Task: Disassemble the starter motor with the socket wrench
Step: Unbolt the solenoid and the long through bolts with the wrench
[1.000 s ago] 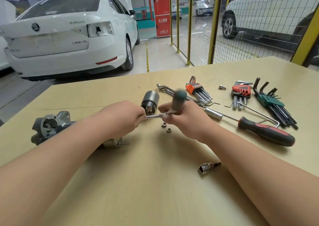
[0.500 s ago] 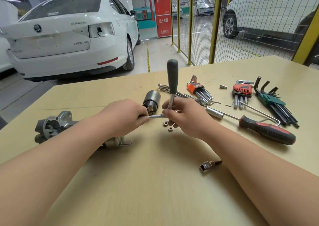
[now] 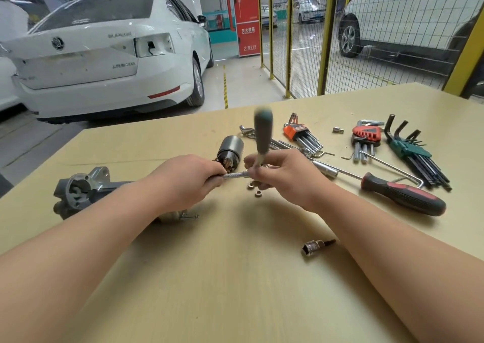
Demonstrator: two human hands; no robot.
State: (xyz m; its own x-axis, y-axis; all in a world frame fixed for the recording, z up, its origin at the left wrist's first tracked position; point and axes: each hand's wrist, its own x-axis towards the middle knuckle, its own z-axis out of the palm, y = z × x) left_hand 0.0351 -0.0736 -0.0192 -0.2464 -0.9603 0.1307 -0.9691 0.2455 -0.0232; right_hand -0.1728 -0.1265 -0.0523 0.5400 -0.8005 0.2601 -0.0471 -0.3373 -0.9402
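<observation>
A loose socket [image 3: 314, 247] lies nearest on the worktop [image 3: 235, 277], at five o'clock from the hands. The left hand [image 3: 188, 180] clenches the extension bar [image 3: 234, 175] and the right hand [image 3: 282, 177] the socket wrench [image 3: 262, 133] head; its handle, tilted a second ago, now stands upright, blurred mid-swing. The starter motor [image 3: 83, 191] lies clear of the wrench at nine o'clock, so this is probably tool setup.

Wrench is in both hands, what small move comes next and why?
Probably carry the wrench left to the starter motor: the left hand grips its metal bar, the right hand its head, off the motor, which lies further left.
</observation>
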